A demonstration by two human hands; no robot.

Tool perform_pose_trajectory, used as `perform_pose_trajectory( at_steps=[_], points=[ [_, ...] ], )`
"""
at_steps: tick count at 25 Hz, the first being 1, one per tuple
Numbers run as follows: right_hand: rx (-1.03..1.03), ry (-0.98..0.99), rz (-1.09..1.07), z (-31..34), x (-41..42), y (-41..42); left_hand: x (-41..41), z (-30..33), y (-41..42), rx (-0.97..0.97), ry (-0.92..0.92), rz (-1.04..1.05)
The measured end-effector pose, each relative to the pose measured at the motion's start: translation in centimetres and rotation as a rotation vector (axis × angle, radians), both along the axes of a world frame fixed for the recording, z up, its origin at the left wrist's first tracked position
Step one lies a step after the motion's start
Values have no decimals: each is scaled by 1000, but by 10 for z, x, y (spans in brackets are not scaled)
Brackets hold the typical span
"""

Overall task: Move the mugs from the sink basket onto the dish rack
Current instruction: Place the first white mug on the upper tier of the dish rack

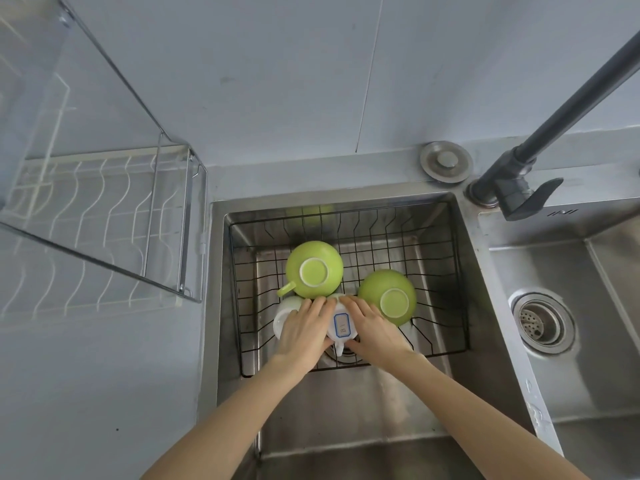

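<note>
A black wire sink basket [433, 237] sits in the left sink. Two green mugs stand upside down in it: one [313, 268] at the back left with its handle pointing left, one [388, 296] to the right. Between them, nearer me, lies a white mug [341, 325] with a blue-framed label. My left hand [303, 329] and my right hand [372, 329] clasp it from both sides. Another white mug [285, 311] shows partly under my left hand. The wire dish rack [104, 202] stands on the counter to the left, with nothing on it.
A dark faucet [519, 174] rises at the back right of the sink. A second basin with a drain strainer [542, 322] lies to the right. A round metal cap [446, 161] sits behind the sink. The grey counter [86, 375] spreads to the left.
</note>
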State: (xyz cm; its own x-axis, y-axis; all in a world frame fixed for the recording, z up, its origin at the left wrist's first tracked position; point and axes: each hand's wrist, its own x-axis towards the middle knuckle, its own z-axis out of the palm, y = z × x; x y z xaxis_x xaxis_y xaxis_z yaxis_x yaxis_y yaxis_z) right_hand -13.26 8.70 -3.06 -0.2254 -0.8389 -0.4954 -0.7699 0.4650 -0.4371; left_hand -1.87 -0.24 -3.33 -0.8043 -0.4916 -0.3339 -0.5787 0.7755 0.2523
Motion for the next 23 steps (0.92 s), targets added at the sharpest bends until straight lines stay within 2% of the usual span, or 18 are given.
perform_pose_trajectory(
  at_steps=[7, 10, 15, 23],
  points=[
    [-127, 4, 21, 52, 5, 18, 19, 50, 8, 114, 135, 28],
    [-206, 13, 61, 87, 13, 29, 38, 81, 15, 134, 265, 22],
    [-346, 68, 155, 156, 34, 48, 75, 131, 25, 348, 478, 93],
    [-491, 61, 258, 240, 71, 42, 127, 197, 22, 405, 736, 113]
  ],
)
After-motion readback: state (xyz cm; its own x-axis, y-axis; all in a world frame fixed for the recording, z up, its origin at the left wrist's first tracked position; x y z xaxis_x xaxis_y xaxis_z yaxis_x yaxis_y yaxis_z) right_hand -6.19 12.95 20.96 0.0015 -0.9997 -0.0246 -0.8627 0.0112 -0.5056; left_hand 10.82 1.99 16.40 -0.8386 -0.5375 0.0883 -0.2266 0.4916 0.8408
